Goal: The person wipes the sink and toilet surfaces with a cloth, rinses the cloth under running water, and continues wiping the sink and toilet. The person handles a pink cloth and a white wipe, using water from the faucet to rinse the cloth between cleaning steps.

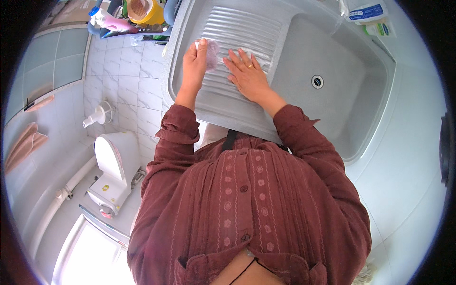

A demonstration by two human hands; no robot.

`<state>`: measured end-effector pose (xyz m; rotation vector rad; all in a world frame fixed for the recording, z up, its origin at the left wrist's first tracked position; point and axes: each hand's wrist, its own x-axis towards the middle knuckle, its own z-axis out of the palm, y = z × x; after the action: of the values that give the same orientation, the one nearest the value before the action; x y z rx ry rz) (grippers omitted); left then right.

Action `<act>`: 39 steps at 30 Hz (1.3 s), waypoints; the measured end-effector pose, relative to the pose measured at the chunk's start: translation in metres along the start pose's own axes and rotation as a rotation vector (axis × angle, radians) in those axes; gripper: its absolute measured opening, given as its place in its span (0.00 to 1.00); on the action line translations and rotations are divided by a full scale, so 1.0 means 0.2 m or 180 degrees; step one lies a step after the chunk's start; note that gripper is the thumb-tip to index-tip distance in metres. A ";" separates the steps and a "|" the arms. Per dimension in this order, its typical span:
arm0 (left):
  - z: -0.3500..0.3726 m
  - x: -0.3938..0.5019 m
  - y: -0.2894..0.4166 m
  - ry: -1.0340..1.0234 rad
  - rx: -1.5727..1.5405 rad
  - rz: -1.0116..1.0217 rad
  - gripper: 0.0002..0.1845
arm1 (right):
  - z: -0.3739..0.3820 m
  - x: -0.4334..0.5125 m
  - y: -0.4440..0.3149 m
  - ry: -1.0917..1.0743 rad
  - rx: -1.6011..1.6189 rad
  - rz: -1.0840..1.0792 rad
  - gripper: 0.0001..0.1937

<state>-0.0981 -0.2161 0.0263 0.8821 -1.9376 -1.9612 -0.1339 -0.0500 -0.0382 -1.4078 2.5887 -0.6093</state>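
Note:
At the left part of a grey laundry sink's ribbed washboard, my left hand pinches a small pale purple cloth between thumb and fingers. The cloth hangs beside the thumb, over the ridges. My right hand, with a ring on one finger, lies palm down on the washboard with its fingers spread. Nothing shows in it, though what is under the palm is hidden. Right of the washboard is the deep grey basin with a round metal drain. A thin stream of water seems to fall at its upper edge.
A yellow container and a pink bottle with a blue cap stand on a rack at the upper left. Tubes and a white-and-blue pack lie by the basin's upper right. A white toilet is at the left.

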 end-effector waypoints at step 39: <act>-0.26 0.00 -0.10 -0.0377 0.1266 0.0759 0.12 | 0.10 0.35 0.14 0.0630 -0.0489 0.1065 0.28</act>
<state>-0.0629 -0.2575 0.0102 0.5913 -2.4253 -1.5533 -0.1889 -0.1007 -0.0631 -0.9536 2.9918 -0.5324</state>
